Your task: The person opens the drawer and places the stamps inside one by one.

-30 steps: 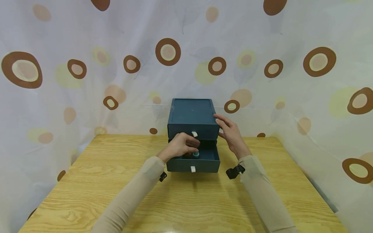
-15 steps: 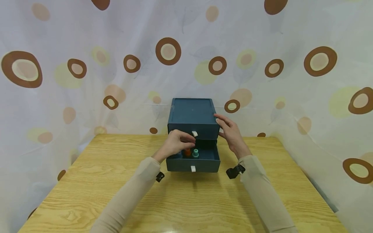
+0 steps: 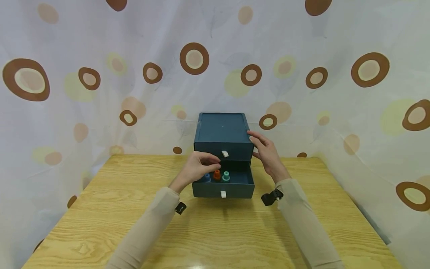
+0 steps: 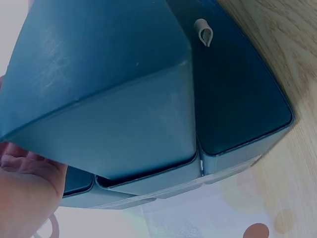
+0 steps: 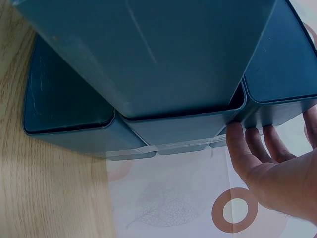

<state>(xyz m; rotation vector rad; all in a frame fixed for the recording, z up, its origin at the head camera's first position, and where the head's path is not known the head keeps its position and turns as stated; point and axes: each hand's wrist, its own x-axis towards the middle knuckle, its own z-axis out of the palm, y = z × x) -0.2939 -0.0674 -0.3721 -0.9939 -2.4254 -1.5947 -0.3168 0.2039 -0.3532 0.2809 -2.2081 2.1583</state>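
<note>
A dark blue drawer cabinet (image 3: pixel 222 127) stands against the backdrop. Its middle drawer (image 3: pixel 206 190) is pulled out. Inside, in a row, stand three small stepped, round-topped pieces: a blue piece (image 3: pixel 207 178), an orange piece (image 3: pixel 217 175) and a teal piece (image 3: pixel 226 177). My left hand (image 3: pixel 198 167) hovers over the drawer's left part, thumb and fingers apart, holding nothing; its fingers are mostly hidden behind the drawer in the left wrist view. My right hand (image 3: pixel 267 151) touches the cabinet's right side, fingers extended along it in the right wrist view.
The top drawer has a white pull tab (image 3: pixel 225 153) and is closed; another tab (image 3: pixel 223 194) is on the open drawer. Below lies a closed bottom drawer (image 4: pixel 237 94). All stands on a wooden table (image 3: pixel 215 231) before a patterned curtain (image 3: pixel 215 93).
My left hand has drawn back up and to the left from the teal piece, bringing the orange and blue pieces into view. My right hand stays at the cabinet's side.
</note>
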